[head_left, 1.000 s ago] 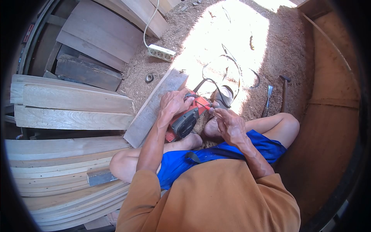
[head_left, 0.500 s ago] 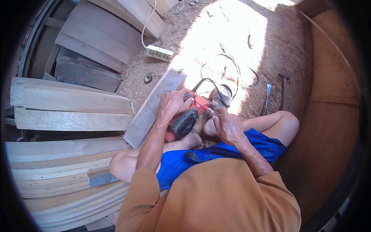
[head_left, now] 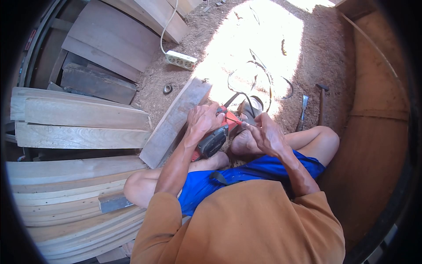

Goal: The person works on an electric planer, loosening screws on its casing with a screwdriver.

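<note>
A red and black power tool (head_left: 212, 141) rests between my bent legs, beside a wooden board (head_left: 175, 119). My left hand (head_left: 204, 119) is wrapped over its upper part, with the thumb near the red housing. On the other side, my right hand (head_left: 267, 135) pinches a thin screwdriver (head_left: 237, 122), whose shaft points left onto the red housing. The screwdriver's tip is too small to make out. A black cord (head_left: 249, 100) runs from the tool past my foot.
Wooden planks (head_left: 83, 135) are stacked at the left. A power strip (head_left: 181, 60) and a tape roll (head_left: 167, 89) lie on the ground beyond the board. A chisel (head_left: 302, 113) and a hammer (head_left: 322, 105) lie at the right, near a brown panel (head_left: 373, 145).
My right hand has turned and its fingers have shifted on the screwdriver. The power tool and my left hand have moved slightly to the right.
</note>
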`<control>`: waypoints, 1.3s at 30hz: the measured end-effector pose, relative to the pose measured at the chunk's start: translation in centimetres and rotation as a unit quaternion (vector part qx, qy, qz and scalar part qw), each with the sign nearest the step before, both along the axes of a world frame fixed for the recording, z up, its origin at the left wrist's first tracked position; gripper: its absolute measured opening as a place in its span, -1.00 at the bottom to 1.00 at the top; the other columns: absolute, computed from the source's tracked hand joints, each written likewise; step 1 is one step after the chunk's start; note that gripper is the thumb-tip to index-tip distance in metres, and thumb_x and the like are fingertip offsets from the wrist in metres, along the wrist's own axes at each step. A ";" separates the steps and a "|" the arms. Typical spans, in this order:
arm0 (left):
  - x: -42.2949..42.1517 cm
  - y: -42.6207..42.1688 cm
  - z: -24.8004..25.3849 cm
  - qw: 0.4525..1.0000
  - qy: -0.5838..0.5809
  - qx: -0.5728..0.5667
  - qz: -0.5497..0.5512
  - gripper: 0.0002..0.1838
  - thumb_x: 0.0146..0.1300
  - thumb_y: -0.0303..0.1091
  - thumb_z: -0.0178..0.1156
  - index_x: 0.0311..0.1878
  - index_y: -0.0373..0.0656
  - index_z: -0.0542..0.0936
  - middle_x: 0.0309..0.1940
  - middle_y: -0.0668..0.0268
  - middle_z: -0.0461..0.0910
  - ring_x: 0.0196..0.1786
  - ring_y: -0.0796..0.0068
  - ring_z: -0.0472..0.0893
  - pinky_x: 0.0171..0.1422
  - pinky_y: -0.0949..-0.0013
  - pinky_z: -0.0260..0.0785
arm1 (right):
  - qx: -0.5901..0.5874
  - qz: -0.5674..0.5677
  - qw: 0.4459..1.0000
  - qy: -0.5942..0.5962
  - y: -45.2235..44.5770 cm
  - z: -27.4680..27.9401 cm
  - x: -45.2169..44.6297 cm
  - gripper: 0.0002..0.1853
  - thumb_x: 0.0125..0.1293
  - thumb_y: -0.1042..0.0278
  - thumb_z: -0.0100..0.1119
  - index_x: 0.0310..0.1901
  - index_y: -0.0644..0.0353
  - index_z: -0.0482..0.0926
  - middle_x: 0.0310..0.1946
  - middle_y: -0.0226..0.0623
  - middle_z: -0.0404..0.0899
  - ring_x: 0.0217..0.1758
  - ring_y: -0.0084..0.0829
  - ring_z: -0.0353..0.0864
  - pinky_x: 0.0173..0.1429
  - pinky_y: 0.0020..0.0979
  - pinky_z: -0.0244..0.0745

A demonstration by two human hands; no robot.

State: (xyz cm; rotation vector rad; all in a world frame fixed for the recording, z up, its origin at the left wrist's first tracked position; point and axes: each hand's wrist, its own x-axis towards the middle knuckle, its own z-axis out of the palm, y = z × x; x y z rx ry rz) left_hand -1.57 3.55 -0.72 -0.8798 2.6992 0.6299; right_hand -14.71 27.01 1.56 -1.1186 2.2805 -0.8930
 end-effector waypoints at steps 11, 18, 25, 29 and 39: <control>-0.2 0.1 -0.1 1.000 0.022 -0.010 -0.017 -0.59 0.25 0.01 0.35 0.06 0.01 0.75 -0.23 -0.04 0.80 -0.08 -0.20 0.79 0.04 -0.20 0.63 | 0.055 -0.067 0.974 -0.211 1.2 -1.6 0.4 -0.75 0.52 0.37 0.20 0.11 0.30 0.57 -0.04 0.22 0.71 -0.01 0.15 0.75 0.01 0.05 0.62; -0.3 0.5 1.0 1.000 0.001 0.012 -0.008 -0.57 0.28 0.04 0.35 0.10 0.00 0.73 -0.21 -0.03 0.81 -0.06 -0.17 0.79 0.08 -0.20 0.62 | -0.075 0.089 0.993 0.013 1.5 -0.4 1.7 -0.65 0.42 0.58 0.20 0.22 0.22 0.58 -0.01 0.09 0.64 -0.10 0.09 0.75 -0.06 -0.05 0.68; -1.4 -1.4 0.0 0.992 -0.085 0.054 -0.082 -0.49 0.31 0.06 0.33 0.18 -0.06 0.68 -0.08 -0.15 0.78 0.11 -0.26 0.74 0.22 -0.20 0.57 | -0.117 0.133 0.983 0.048 1.5 -0.6 3.0 -0.55 0.40 0.60 0.22 0.32 0.24 0.59 -0.04 0.06 0.67 -0.23 0.04 0.75 -0.18 -0.12 0.68; -1.7 -2.1 -0.5 0.988 -0.091 0.078 -0.096 -0.48 0.34 0.07 0.30 0.18 -0.11 0.66 -0.06 -0.19 0.77 0.13 -0.28 0.72 0.27 -0.19 0.53 | -0.106 -0.034 0.972 -0.205 1.8 -2.5 2.6 -0.64 0.56 0.45 0.15 0.31 0.34 0.58 -0.20 -0.11 0.71 -0.30 -0.21 0.74 -0.24 -0.21 0.67; -1.9 -2.0 -0.1 0.984 -0.099 0.125 -0.083 -0.50 0.35 0.02 0.29 0.17 -0.16 0.63 -0.07 -0.22 0.76 0.12 -0.28 0.73 0.26 -0.17 0.53 | 0.064 0.159 0.984 0.040 0.5 0.1 2.4 -0.67 0.51 0.35 0.21 0.22 0.28 0.54 -0.20 0.17 0.71 -0.17 0.18 0.77 -0.09 -0.03 0.67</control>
